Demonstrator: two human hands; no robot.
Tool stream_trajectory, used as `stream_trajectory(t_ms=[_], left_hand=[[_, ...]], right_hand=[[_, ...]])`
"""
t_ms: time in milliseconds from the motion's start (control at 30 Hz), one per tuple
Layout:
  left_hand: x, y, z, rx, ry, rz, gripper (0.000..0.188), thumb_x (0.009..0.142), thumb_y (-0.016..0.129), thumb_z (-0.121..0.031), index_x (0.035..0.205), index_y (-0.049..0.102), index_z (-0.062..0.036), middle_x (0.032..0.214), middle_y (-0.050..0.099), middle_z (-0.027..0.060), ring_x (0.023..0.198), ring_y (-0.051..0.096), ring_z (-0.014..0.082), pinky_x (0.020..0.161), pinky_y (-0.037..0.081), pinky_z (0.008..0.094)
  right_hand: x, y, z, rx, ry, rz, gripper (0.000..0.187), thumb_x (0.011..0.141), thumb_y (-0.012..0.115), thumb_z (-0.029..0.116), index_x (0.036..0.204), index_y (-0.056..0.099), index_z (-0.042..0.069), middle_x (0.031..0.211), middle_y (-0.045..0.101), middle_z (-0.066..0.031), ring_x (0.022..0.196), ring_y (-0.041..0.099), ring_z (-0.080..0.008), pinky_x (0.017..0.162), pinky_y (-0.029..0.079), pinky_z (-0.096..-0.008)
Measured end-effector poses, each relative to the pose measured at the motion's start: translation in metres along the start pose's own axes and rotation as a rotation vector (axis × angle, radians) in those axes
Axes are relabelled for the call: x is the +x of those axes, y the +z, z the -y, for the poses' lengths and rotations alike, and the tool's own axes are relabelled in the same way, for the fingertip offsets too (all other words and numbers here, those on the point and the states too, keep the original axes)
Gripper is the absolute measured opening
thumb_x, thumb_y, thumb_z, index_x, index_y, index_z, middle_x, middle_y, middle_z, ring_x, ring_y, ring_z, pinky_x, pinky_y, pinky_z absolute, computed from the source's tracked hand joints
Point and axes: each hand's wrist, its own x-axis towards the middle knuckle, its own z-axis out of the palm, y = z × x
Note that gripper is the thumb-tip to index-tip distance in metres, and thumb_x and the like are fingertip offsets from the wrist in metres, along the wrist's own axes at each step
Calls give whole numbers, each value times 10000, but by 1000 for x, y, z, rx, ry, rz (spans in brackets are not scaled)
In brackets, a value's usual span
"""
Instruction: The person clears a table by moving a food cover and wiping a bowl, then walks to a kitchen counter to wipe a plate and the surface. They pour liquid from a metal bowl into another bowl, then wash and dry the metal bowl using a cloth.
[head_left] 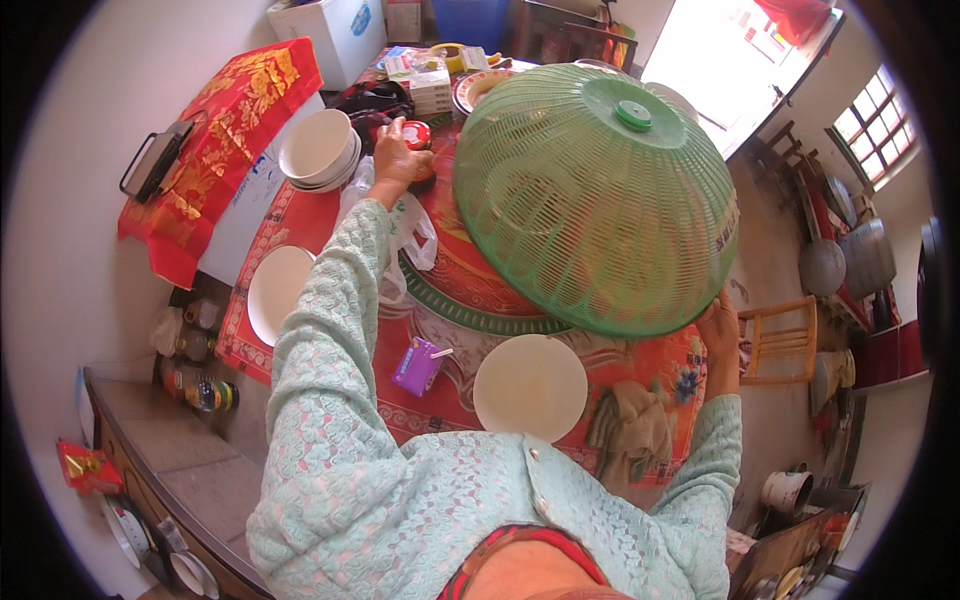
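The red-covered tabletop (303,220) carries a green mesh dome (600,205) at its right, the right hand (718,328) at the near right rim; whether it grips, I cannot tell. Nearer lies a round white dish (530,388); far left, stacked white bowls (318,148). Beside them, well apart from the right, the left hand (398,160) is clamped on a red-lidded jar (416,131).

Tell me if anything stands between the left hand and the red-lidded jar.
Nothing visible does: the left hand is at the red-lidded jar, fingers against it. The green mesh cover stands to the right, the stacked white bowls to the left.
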Motion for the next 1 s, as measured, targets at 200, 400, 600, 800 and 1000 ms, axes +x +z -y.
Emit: stream_trajectory(t_ms=[200,400,600,800,1000], left_hand=[[-5,4,3,75,42,-7,863,518,829,-322,1231,450,-16,1104,529,196,1039,509,324,912,414,370],[-12,-2,0,140,81,9,847,570,812,-265,1262,398,-6,1184,461,180,1090,476,320,915,416,369],[-18,-4,-11,156,100,-2,841,584,804,-250,1269,389,5,1226,440,191,1123,457,327,940,398,372],[-24,-4,-23,249,140,-11,833,587,806,-303,1258,411,-6,1247,437,207,1143,447,351,932,397,399],[-26,-26,-39,312,302,-116,755,644,776,-322,1241,435,-10,1248,438,224,1160,429,367,936,387,442]], right_hand=[[1,-5,-7,-347,50,-227,309,959,388,286,1134,492,54,1023,592,-81,853,592,-191,728,513,-342],[2,-23,-5,-561,173,-213,319,943,421,349,1041,522,63,916,600,-75,751,600,-178,686,516,-331],[-5,-5,-11,-749,137,-370,401,919,438,421,1051,525,52,915,604,-88,758,627,-200,623,536,-323],[-28,-5,0,-823,24,-466,459,898,471,447,1055,542,22,931,587,-101,729,615,-209,643,542,-343],[-115,60,26,-951,-85,-249,570,893,466,469,1262,471,36,1200,529,-120,1104,512,-210,882,447,-330]])
